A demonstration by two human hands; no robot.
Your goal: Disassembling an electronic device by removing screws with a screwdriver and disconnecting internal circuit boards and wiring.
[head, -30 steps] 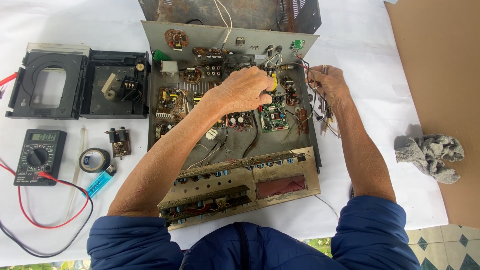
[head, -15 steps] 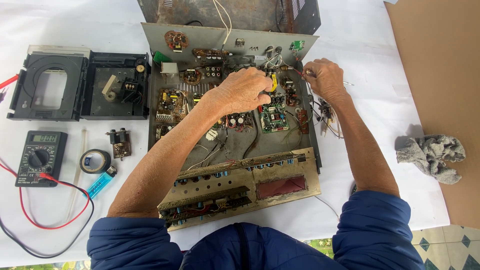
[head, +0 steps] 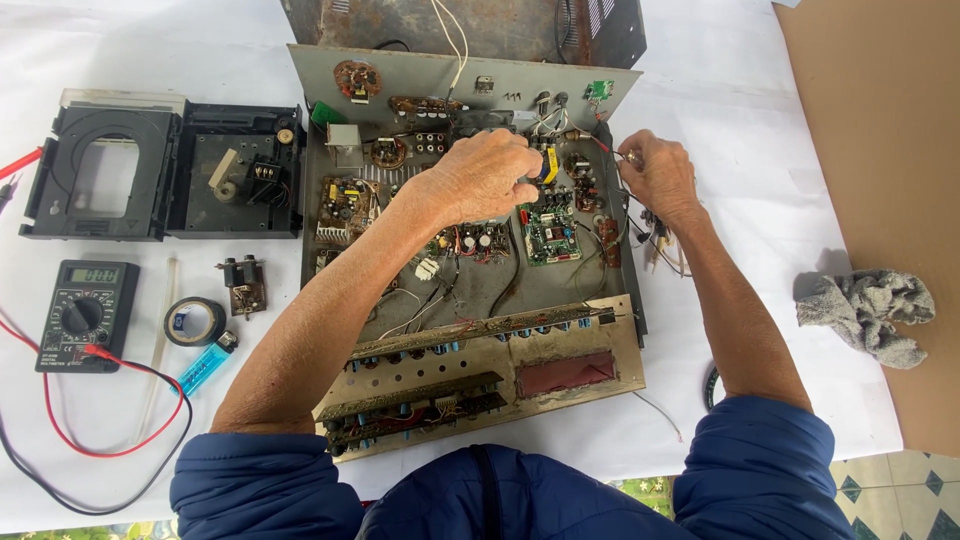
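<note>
The open grey metal amplifier chassis (head: 470,290) lies at table centre, long axis left to right, front panel toward the person. The left hand (head: 485,180) is curled around a yellow-handled tool (head: 547,165) over the circuit boards. The right hand (head: 655,175) pinches thin wires (head: 655,235) at the right wall. One multimeter (head: 85,315), one tape roll (head: 194,321), one blue lighter (head: 208,368), one grey rag (head: 870,312).

Multimeter (head: 83,313); tape roll (head: 194,321); grey rag (head: 868,313)

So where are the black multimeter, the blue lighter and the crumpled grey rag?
black multimeter (head: 84,314), head view, on its round dial.
blue lighter (head: 206,367), head view, mid-body.
crumpled grey rag (head: 868,312), head view, centre of the cloth.
</note>
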